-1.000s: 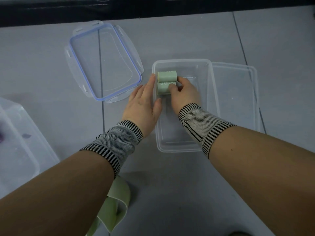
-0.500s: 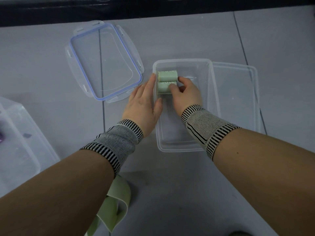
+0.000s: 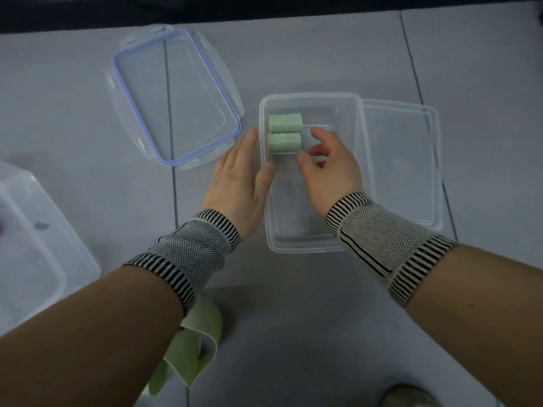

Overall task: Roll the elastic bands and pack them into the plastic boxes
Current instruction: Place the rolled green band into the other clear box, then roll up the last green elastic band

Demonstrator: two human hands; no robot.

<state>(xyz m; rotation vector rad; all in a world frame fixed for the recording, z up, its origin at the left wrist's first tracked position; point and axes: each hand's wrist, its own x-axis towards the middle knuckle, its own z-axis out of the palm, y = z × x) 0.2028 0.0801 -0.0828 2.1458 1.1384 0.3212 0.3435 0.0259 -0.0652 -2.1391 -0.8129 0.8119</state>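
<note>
Two rolled bands (image 3: pixel 284 132) inside one plastic box (image 3: pixel 311 245).

Grey panelled surface (image 3: pixel 323 333) with thin dark seams — a black strip (image 3: pixel 264 10), perhaps a wall — dim light.

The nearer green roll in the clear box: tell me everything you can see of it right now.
The nearer green roll is a pale green elastic band wound into a short, tight cylinder. It lies on its side, axis left to right, on the floor of the clear plastic box, near the far left corner. It sits right against a second roll on its far side. Faint pale print marks its top. The right hand is beside its right end, thumb tip at its near corner; contact is unclear.
</note>
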